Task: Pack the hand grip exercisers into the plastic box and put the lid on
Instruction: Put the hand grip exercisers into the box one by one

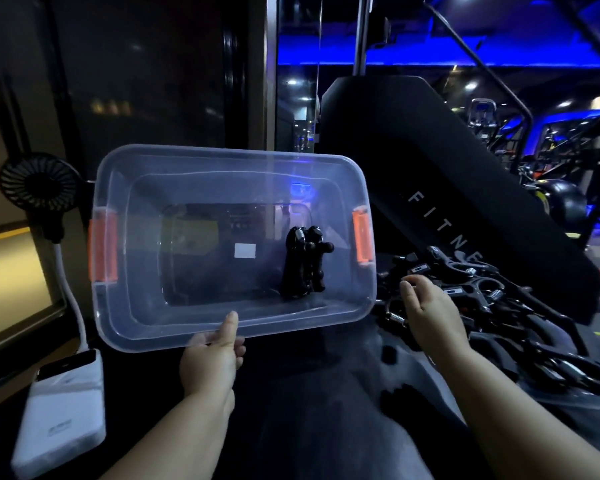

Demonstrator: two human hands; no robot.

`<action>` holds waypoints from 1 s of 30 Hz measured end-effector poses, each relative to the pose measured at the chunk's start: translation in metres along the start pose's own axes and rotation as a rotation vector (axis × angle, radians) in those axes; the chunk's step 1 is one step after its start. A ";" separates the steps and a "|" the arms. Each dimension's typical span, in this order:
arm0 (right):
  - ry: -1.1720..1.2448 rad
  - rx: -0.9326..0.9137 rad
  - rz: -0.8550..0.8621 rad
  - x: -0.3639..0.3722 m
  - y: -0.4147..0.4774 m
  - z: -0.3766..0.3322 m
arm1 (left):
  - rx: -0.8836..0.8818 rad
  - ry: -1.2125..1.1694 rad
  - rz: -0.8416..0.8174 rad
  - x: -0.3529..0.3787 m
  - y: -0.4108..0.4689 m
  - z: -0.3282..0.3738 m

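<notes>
A clear plastic box (142, 317) with orange side latches (362, 236) is held up and tilted toward me. My left hand (212, 362) grips its near rim, thumb on the top edge. Black hand grip exercisers (305, 261) lie inside at the right end of the box. A heap of several more black exercisers with metal springs (482, 296) sits to the right of the box. My right hand (430, 310) hovers over that heap with fingers relaxed, holding nothing. No lid is visible.
A black padded gym bench (447, 174) with white lettering rises behind the heap. A small black fan (37, 183) on a white stalk stands at the left, with a white power bank (63, 410) below it. Dark gym machines fill the background.
</notes>
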State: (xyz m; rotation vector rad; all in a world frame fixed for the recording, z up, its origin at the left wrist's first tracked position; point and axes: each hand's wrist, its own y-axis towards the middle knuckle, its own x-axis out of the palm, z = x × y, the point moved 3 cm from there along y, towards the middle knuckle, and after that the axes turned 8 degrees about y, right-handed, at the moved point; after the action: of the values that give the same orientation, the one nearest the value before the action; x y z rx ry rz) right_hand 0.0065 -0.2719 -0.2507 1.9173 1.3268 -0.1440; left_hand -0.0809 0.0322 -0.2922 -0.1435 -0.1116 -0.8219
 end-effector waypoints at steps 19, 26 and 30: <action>-0.695 0.016 -0.233 0.012 -0.016 0.036 | 0.031 -0.069 -0.024 0.001 0.000 -0.009; -0.669 0.021 -0.265 0.008 -0.018 0.036 | 0.009 -0.108 -0.034 0.001 0.001 -0.010; -0.575 -0.001 -0.326 -0.003 -0.019 0.034 | 0.005 -0.113 -0.037 0.001 0.001 -0.010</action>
State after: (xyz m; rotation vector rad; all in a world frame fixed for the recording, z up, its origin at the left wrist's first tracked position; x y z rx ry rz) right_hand 0.0003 -0.2934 -0.2830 1.4802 1.2148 -0.7932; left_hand -0.0792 0.0304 -0.3016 -0.1842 -0.2236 -0.8501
